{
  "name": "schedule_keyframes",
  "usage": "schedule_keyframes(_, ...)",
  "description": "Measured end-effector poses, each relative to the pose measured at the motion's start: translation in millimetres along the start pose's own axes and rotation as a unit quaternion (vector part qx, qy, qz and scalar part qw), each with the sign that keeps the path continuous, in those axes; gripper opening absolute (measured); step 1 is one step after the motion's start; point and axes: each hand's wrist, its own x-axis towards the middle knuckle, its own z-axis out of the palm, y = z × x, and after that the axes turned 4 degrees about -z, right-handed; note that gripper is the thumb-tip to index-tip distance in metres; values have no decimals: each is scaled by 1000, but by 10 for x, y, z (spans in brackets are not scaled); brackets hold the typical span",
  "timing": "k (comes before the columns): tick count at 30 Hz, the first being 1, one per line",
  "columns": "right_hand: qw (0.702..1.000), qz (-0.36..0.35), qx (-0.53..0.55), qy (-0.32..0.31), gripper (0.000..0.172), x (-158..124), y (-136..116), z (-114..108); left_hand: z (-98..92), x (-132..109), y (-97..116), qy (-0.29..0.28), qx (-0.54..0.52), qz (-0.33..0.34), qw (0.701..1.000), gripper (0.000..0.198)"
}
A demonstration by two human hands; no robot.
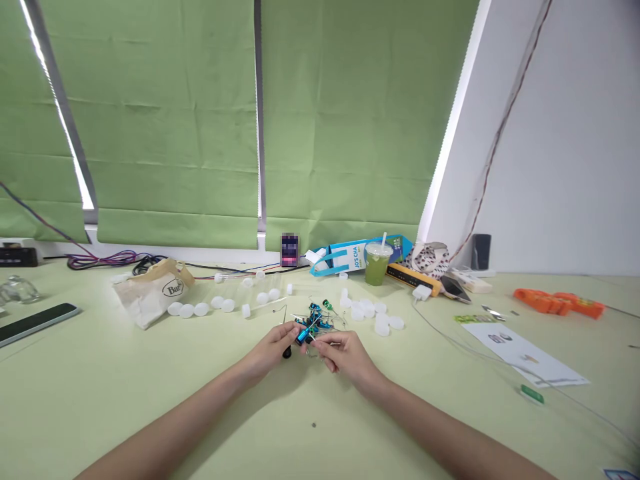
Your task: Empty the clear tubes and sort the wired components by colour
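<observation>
Just below the centre of the frame, a blue cylindrical piece (302,336) is pinched between the thumb and fingers of your left hand (279,340). At its lower right, your right hand (350,355) pinches a thin pale part (311,337), too small to make out. Just beyond lies a pile of blue-and-black pieces (316,312). White caps (367,309) lie right of centre; a paper bag (150,297) rests at centre left.

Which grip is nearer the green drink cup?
Right. The right grip is on the near side of the green drink cup, slightly left of it; the left grip is also on the near side, much farther left.
</observation>
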Motion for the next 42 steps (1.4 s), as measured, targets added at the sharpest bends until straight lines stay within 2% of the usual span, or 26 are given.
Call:
schedule_keyframes(9,990,58,124,-14,24,5,-5,13,2,-22,69,-26,1,15,1000,37)
schedule_keyframes(12,991,70,116,-22,25,16,29,-11,2,-8,36,-16,32,29,999,38)
schedule_keyframes(14,996,58,70,-17,27,6,44,-13,9,1,6,-9,58,38,998,37)
schedule_keyframes(17,999,2,-45,6,30,-41,40,8,31,-2,-13,-7,84,54,995,36)
schedule_keyframes(21,968,-105,-219,59,26,-97,4,35,71,-22,7,10,113,68,991,36)
schedule_keyframes(23,957,-117,-255,79,22,-93,-3,31,83,-27,13,17,140,66,988,36)
schedule_keyframes(25,968,-76,-227,73,19,-71,3,18,86,-26,10,22,172,63,983,36)
schedule_keyframes(27,986,-6,-163,39,19,-45,15,2,86,-25,6,24,202,60,977,37)
schedule_keyframes(30,993,65,-100,-7,20,-31,24,-16,93,-34,11,25,241,63,968,35)
schedule_keyframes(32,991,50,-123,1,19,-42,18,-19,113,-44,20,28,258,67,963,33)
schedule_keyframes(37,946,-125,-280,107,19,-77,-17,-1,178,-58,30,35,235,73,968,32)
schedule_keyframes(39,959,-108,-242,101,19,-66,-25,-4,182,-58,32,42,222,78,971,31)
schedule_keyframes(42,993,-25,-108,40,20,-27,-33,-45,150,-53,45,53,215,81,972,28)
